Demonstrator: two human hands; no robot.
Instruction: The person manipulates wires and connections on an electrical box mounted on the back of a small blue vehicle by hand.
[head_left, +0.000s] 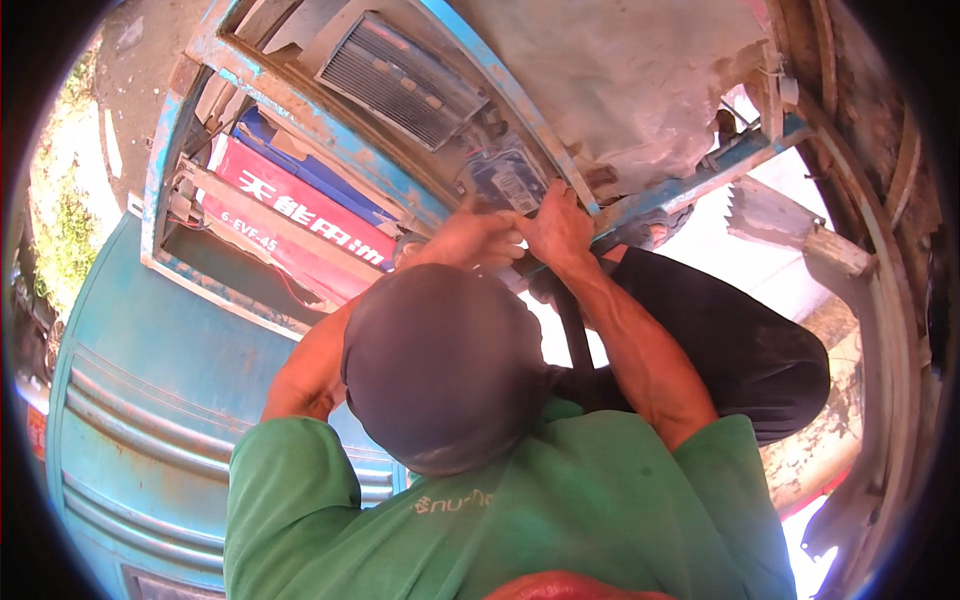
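Note:
My left hand [470,238], blurred, reaches across to my right hand [555,225], both at the inner edge of a rusty blue metal frame [290,75]. My right fingers curl at the lower end of a small labelled device [515,180]; what they hold is hidden. A grey finned metal unit [400,80] is mounted above. Left of my hands sits a large red battery case [280,205] with a blue one [290,145] behind it. A rounded dark shape [440,370], apparently my raised knee, hides part of my left forearm.
My black-clad leg [730,350] is bent at the right. A torn, stained sheet [620,80] fills the upper right. A blue ribbed metal body [130,420] is at lower left, weeds [60,240] beyond it. Worn curved frame members [870,330] run down the right.

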